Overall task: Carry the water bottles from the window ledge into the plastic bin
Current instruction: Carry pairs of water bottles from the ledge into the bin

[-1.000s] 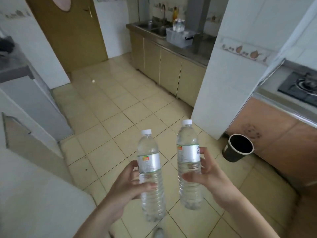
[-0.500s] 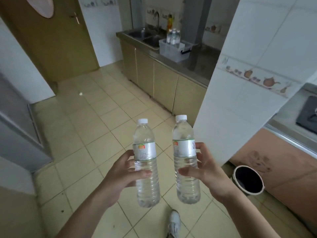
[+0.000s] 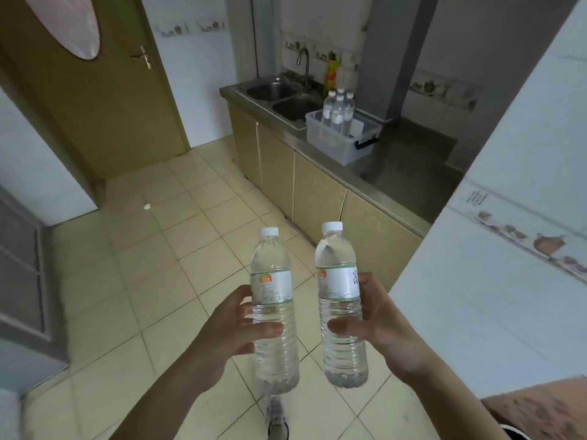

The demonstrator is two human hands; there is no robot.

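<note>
Two water bottles are in my grip, one to each hand, both upright with their white caps up. My left hand [image 3: 233,328] is wrapped around the left bottle [image 3: 273,309] just under its label, thumb across the front, and my right hand [image 3: 378,322] clasps the right bottle [image 3: 341,304] the same way from the other side; the two bottles stand just beside each other without touching. What matters now is the plastic bin [image 3: 341,139]: it sits on the steel counter [image 3: 403,173] far ahead and a little to the right of my hands, just right of the sink [image 3: 286,96], well apart from me across the tiled floor [image 3: 178,249]. Three or four bottles already in the bin [image 3: 338,108] stand clustered at its far left end, so the free room looks to be at the near right end. My right hand lies slightly nearer that side, so I judge its bottle should go in first, kept vertical and lowered straight down.
</note>
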